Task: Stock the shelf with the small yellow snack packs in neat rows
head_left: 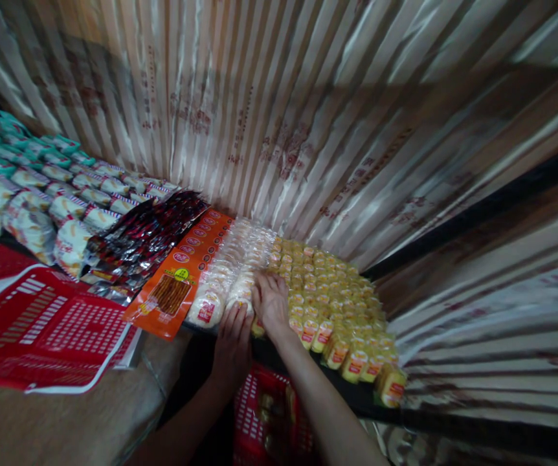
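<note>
White round cakes in clear wrappers (206,307) stand in two rows running back from the shelf's front edge. My left hand (233,336) has its fingers laid against the front cake of the right-hand white row, slightly apart. Right beside it, my right hand (273,304) reaches over the seam between the white rows and the yellow wrapped cakes (325,291). Its fingers are extended and bent a little onto the packets, and their tips are partly hidden. Neither hand visibly lifts a packet.
An orange snack pouch (182,275), dark shiny pouches (155,223), white snack bags (72,207) and green bags (14,145) line the shelf leftward. Red baskets (50,330), (254,408) are below. Printed plastic sheeting (259,103) hangs behind; a dark bar (483,200) slants at right.
</note>
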Action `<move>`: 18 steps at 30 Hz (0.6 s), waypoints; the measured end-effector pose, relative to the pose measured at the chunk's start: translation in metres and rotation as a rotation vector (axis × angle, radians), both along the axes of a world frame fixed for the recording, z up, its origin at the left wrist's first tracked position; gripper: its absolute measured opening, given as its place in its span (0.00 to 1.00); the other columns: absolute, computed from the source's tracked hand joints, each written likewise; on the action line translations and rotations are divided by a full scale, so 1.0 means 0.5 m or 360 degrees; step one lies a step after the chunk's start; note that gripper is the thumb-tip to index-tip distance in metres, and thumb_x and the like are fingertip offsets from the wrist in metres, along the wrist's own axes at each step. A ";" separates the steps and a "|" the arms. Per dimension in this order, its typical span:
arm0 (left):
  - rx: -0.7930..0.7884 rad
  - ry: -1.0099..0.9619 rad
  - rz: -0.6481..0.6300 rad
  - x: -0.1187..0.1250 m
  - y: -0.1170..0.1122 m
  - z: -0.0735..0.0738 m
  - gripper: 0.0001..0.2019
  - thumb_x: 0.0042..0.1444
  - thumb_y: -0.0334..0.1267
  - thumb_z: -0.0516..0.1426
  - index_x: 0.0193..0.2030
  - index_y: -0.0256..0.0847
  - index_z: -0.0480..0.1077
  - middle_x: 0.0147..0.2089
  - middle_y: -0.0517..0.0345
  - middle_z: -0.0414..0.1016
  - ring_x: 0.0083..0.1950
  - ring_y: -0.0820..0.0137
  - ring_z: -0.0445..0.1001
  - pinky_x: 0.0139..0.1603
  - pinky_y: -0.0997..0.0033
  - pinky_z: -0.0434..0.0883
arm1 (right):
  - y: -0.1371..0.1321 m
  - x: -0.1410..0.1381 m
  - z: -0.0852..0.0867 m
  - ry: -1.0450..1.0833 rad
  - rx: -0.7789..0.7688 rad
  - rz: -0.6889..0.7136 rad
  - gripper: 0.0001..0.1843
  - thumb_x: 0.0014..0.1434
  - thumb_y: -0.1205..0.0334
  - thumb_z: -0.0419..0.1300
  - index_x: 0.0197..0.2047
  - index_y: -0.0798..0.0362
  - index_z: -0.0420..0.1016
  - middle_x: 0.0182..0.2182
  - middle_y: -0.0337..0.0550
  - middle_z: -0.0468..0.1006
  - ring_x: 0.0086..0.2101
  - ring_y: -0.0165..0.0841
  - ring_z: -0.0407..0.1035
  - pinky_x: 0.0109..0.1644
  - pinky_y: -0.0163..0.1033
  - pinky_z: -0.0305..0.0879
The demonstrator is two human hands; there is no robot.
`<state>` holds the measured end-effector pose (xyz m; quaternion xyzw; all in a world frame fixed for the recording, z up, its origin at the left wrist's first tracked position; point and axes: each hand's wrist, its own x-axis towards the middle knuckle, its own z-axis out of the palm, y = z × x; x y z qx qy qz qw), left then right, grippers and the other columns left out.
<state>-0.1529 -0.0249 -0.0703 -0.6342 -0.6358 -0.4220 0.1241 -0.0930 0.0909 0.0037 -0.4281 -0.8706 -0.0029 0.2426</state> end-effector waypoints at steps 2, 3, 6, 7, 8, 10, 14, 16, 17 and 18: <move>-0.0003 -0.0023 0.0016 0.000 0.000 0.002 0.23 0.54 0.23 0.46 0.59 0.33 0.57 0.61 0.40 0.58 0.68 0.56 0.46 0.61 0.47 0.60 | 0.008 -0.005 0.004 -0.0038 -0.0050 -0.0026 0.17 0.59 0.65 0.52 0.51 0.52 0.71 0.45 0.46 0.74 0.48 0.42 0.57 0.52 0.46 0.53; 0.0000 -0.0027 0.0013 0.000 0.000 0.002 0.23 0.54 0.23 0.46 0.59 0.33 0.56 0.61 0.39 0.58 0.68 0.56 0.46 0.61 0.47 0.60 | 0.013 -0.008 0.007 -0.0057 -0.0081 -0.0037 0.16 0.59 0.65 0.52 0.49 0.51 0.72 0.43 0.46 0.75 0.47 0.42 0.57 0.51 0.45 0.53; 0.0025 -0.0028 -0.0006 0.001 0.002 0.000 0.23 0.54 0.22 0.46 0.59 0.33 0.55 0.61 0.39 0.58 0.68 0.55 0.46 0.60 0.46 0.61 | 0.031 -0.016 0.017 -0.0094 -0.0172 -0.0055 0.12 0.57 0.67 0.54 0.42 0.49 0.76 0.40 0.45 0.76 0.45 0.40 0.59 0.50 0.44 0.54; 0.0035 -0.0032 -0.0009 0.001 0.003 -0.002 0.24 0.55 0.22 0.46 0.59 0.33 0.55 0.61 0.39 0.58 0.68 0.56 0.46 0.60 0.46 0.61 | 0.036 -0.018 0.020 -0.0101 -0.0197 -0.0056 0.11 0.57 0.67 0.55 0.40 0.49 0.76 0.39 0.45 0.76 0.45 0.40 0.60 0.49 0.44 0.54; 0.0041 -0.0037 -0.0012 0.001 0.004 -0.004 0.24 0.55 0.22 0.46 0.59 0.34 0.55 0.61 0.39 0.58 0.68 0.56 0.47 0.60 0.46 0.61 | 0.040 -0.020 0.022 -0.0106 -0.0214 -0.0056 0.11 0.56 0.68 0.55 0.39 0.49 0.77 0.38 0.44 0.76 0.44 0.40 0.60 0.49 0.44 0.54; 0.0051 -0.0046 -0.0015 0.001 0.005 -0.008 0.24 0.54 0.22 0.46 0.59 0.34 0.55 0.61 0.40 0.58 0.68 0.56 0.47 0.60 0.46 0.62 | 0.046 -0.021 0.024 -0.0103 -0.0232 -0.0052 0.10 0.56 0.68 0.55 0.36 0.49 0.77 0.38 0.43 0.76 0.44 0.39 0.61 0.50 0.44 0.54; 0.0072 -0.0053 -0.0006 0.003 0.008 -0.012 0.24 0.53 0.21 0.46 0.58 0.33 0.57 0.60 0.40 0.59 0.68 0.55 0.48 0.60 0.47 0.62 | 0.049 -0.019 0.025 -0.0049 -0.0265 0.0013 0.10 0.56 0.69 0.54 0.35 0.49 0.76 0.40 0.41 0.77 0.44 0.36 0.64 0.51 0.43 0.54; 0.0047 -0.0055 0.0007 0.004 0.008 -0.012 0.24 0.53 0.20 0.46 0.57 0.34 0.58 0.61 0.41 0.59 0.67 0.55 0.48 0.59 0.47 0.62 | 0.049 -0.017 0.025 -0.0028 -0.0260 0.0060 0.11 0.57 0.69 0.54 0.36 0.48 0.76 0.41 0.41 0.77 0.44 0.35 0.64 0.52 0.43 0.53; 0.0034 -0.0053 0.0014 0.004 0.008 -0.011 0.24 0.53 0.20 0.46 0.57 0.34 0.58 0.61 0.41 0.59 0.67 0.55 0.49 0.59 0.47 0.62 | 0.049 -0.016 0.026 -0.0026 -0.0254 0.0075 0.11 0.57 0.69 0.54 0.36 0.48 0.76 0.42 0.41 0.77 0.44 0.35 0.65 0.53 0.43 0.53; 0.0024 -0.0049 0.0020 0.005 0.007 -0.011 0.23 0.53 0.20 0.46 0.57 0.35 0.58 0.61 0.41 0.59 0.67 0.55 0.49 0.59 0.47 0.63 | 0.050 -0.016 0.026 -0.0030 -0.0250 0.0079 0.11 0.57 0.69 0.54 0.37 0.48 0.76 0.41 0.41 0.77 0.44 0.35 0.65 0.53 0.43 0.53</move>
